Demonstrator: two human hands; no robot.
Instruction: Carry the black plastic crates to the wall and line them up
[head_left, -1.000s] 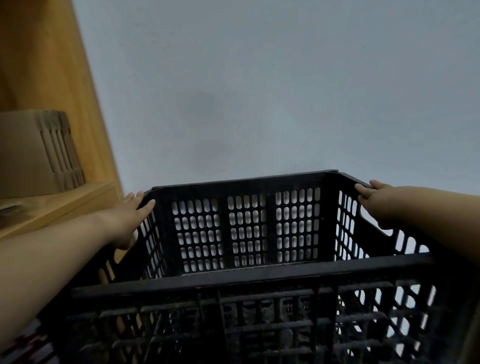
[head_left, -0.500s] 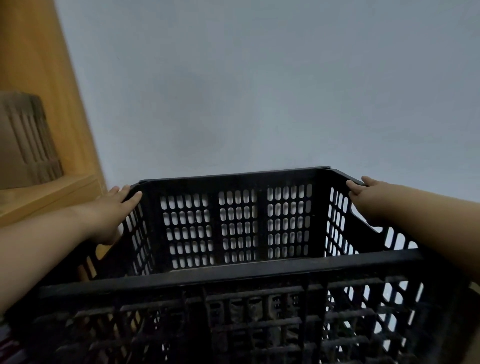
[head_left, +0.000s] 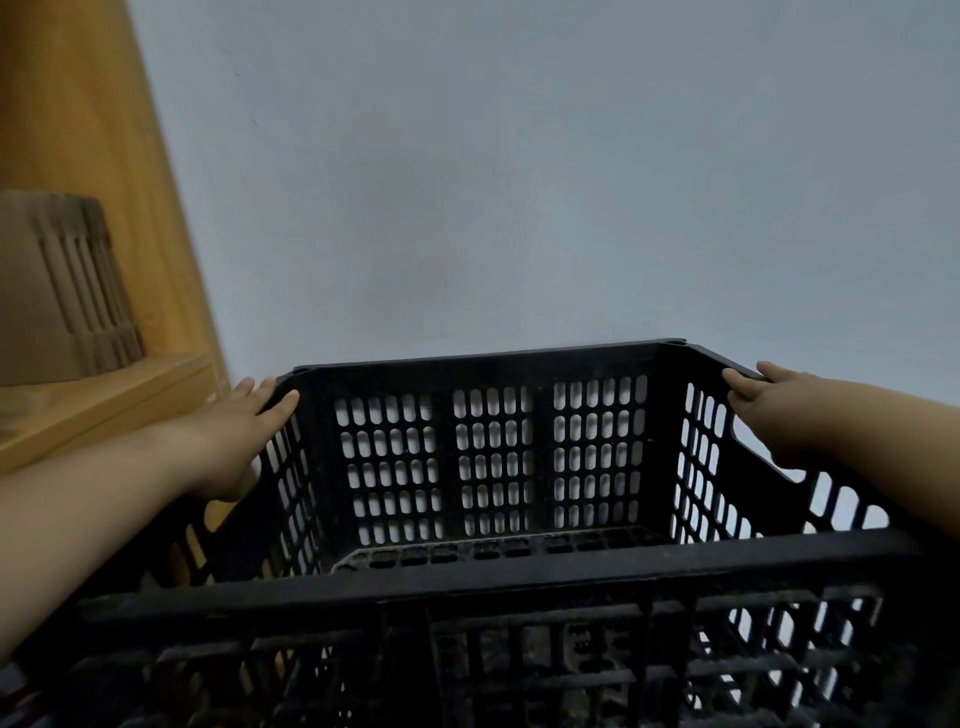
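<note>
Two bare arms show, and nothing else of the person. The left hand (head_left: 236, 436) comes in from about 8 o'clock and the right hand (head_left: 769, 410) from about 3 o'clock. No sleeves reach the forearms. The hands wear no gloves, rings, watch or bands. The fingers are short and the nails plain.

both bare arms reach forward, spread wide apart. the left hand (head_left: 236, 436) is at the left, its fingers (head_left: 270, 402) stretched out flat and pointing ahead. the right hand (head_left: 769, 410) is at the right, fingers curled down, thumb tucked under and hidden.
</note>
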